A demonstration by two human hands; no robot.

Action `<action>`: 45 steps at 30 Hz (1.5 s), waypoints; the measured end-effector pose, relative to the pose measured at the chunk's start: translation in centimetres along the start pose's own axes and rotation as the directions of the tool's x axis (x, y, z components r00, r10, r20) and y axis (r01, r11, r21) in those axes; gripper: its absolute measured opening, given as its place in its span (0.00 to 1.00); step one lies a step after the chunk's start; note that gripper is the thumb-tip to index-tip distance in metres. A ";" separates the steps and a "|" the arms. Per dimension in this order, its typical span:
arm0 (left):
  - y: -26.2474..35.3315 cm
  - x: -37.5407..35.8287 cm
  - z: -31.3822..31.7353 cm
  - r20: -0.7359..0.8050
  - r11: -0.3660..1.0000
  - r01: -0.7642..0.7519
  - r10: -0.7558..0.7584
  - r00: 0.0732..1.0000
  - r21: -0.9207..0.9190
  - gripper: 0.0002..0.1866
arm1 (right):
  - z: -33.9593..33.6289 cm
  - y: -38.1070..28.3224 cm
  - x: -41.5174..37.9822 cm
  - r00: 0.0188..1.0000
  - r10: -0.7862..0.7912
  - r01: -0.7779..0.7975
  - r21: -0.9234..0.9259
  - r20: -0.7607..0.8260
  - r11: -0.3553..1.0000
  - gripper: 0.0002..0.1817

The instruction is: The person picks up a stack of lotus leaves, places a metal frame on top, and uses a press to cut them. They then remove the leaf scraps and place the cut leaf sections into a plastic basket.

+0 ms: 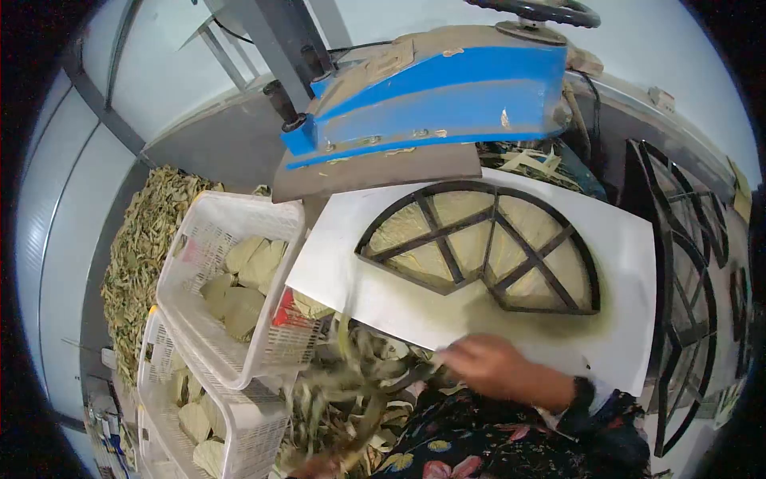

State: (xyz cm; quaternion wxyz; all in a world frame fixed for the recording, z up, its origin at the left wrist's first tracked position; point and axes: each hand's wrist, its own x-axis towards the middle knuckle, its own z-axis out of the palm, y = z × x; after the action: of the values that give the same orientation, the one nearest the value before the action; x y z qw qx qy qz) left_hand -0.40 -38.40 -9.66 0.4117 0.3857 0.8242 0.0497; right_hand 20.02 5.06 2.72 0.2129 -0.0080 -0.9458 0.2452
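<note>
The dark flowered garment lay closest to my camera, across the bottom of my view, with its sleeve toward the right. From that sleeve my right hand reached over the near edge of the white board, fingers bunched close together; I could not tell whether they pinched anything. My left hand was a blur at the bottom edge, next to streaked leaf strips, and I could not tell whether it was open or closed on them. Leaf scraps lay heaped below the board, between my hands and the crates. Beyond my right hand, apart from it, the black fan-shaped frame lay flat on the board, its crossing bars dividing the pale leaf sheet that showed inside. Above the board's far side I saw the blue press head with a black handwheel. Off to the left, the upper white crate and the lower white crate held cut leaf pieces, with a leaf pile behind. More black frames stood at the right.
</note>
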 end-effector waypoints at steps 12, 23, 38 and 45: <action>35.5 22.1 -21.1 -0.304 0.316 -0.543 0.946 0.114 0.778 0.23 | -4.8 13.0 0.0 0.797 0.502 -0.602 -0.512 -0.336 0.613 0.19; 34.9 22.3 -23.2 0.243 0.003 -0.634 0.922 0.300 0.773 0.22 | -2.1 8.4 -1.6 0.790 0.596 -0.541 -0.618 -0.142 0.570 0.12; 39.6 6.5 -22.1 0.206 -0.543 -0.822 0.835 -0.510 0.168 0.15 | -9.0 0.9 -5.3 0.584 0.657 -0.809 -0.279 -0.477 0.517 0.13; 39.8 13.9 -12.1 0.194 -0.072 -0.821 0.980 0.048 0.566 0.26 | -17.6 -5.2 -18.8 0.212 0.492 -0.975 -0.150 -0.844 0.164 0.12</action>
State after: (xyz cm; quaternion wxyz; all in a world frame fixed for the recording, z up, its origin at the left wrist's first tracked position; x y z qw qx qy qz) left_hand 9.55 1.66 5.31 0.0159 0.9230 0.3608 0.1329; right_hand 44.72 6.33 11.51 0.3253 -0.6688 -0.6652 -0.0659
